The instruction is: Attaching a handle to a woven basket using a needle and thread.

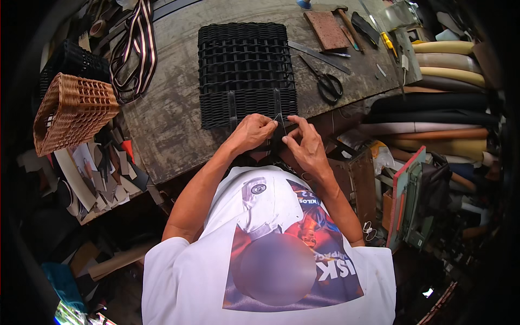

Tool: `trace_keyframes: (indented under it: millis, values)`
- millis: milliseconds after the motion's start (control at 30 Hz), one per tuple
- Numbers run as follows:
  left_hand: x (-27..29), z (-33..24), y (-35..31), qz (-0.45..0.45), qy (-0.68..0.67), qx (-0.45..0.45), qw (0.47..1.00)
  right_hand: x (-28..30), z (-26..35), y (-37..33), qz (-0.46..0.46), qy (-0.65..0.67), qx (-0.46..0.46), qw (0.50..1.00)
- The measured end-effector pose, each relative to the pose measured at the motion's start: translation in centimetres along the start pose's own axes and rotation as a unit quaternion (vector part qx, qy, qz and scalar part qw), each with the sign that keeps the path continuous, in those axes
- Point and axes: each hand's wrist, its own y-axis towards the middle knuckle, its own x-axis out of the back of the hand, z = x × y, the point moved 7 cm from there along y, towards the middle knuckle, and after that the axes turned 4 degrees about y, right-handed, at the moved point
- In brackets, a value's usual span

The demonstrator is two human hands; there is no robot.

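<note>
Both hands meet at the near edge of a black woven bag (246,70) lying flat on the bench (168,124). The left hand (252,131) and right hand (304,142) pinch a black strap (278,111) there. Scissors (328,84) lie just right of the bag.

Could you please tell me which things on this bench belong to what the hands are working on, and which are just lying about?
In hand:
- black woven bag
- black strap at its near edge, pinched by the left hand and right hand

Lying about:
- scissors
- hammer
- tan wicker basket
- striped webbing
- rolled leather
</note>
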Motion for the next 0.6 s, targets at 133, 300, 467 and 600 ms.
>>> trace_keyframes:
  millis: [133, 300, 467, 600]
  values:
    - [0.2, 0.5, 0.1, -0.005, 0.011, -0.009, 1.000, 0.3, -1.4, -6.0, 0.117, 0.277, -0.188, 0.935]
    - [0.3, 0.7, -0.2, 0.003, 0.004, 0.004, 1.000, 4.7, 6.0, -9.9, 0.166, 0.364, -0.049, 0.915]
    - [-0.5, 0.9, 0.7, 0.031, 0.019, -0.002, 0.999, 5.6, 16.0, -9.5, 0.270, 0.250, 0.230, 0.901]
    - [-0.1, 1.3, 0.2, 0.013, 0.047, 0.005, 0.999, -1.8, 25.2, -7.2, 0.165, 0.331, 0.334, 0.867]
